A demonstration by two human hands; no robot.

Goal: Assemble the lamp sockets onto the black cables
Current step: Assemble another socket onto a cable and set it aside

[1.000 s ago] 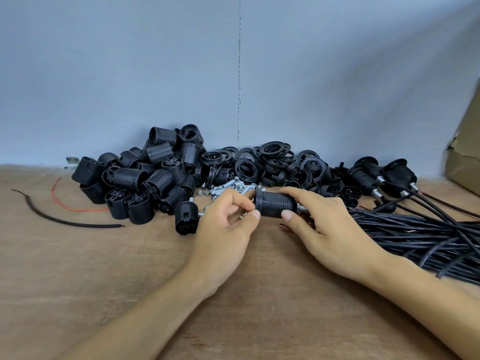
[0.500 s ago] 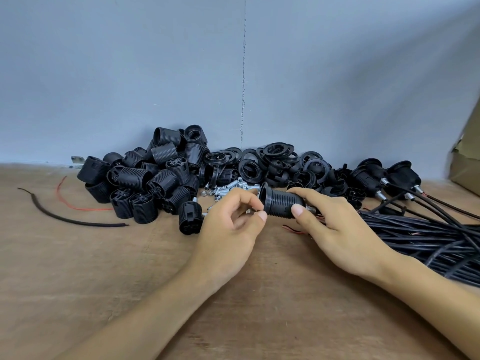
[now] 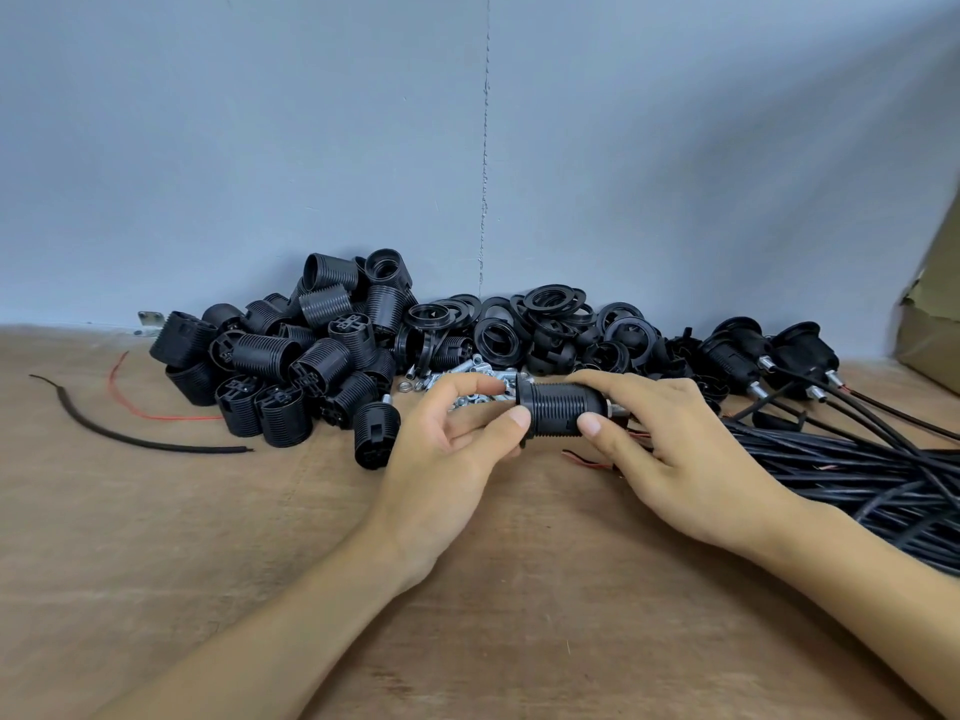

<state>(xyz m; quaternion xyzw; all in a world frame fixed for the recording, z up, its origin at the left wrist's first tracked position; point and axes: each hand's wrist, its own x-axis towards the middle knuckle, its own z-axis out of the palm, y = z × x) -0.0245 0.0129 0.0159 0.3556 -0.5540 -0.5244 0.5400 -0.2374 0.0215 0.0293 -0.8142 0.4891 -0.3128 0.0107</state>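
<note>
Both hands pinch one threaded socket (image 3: 563, 410) mid-bench: left hand (image 3: 452, 449) fingers on its collar, right hand (image 3: 670, 449) on barrel; risk of cross-threading if turned tilted

Assembly workbench (image 3: 156, 537) — heaped sockets (image 3: 291, 366), bundled cables (image 3: 857, 470)

No readable text

No lettering, label, brand or number is legible on the lamp socket (image 3: 563, 410) at centre frame, the heap of sockets (image 3: 270, 356) at centre left, the black cables (image 3: 831, 459) at right, or the cardboard box (image 3: 930, 335) at the right edge.
</note>
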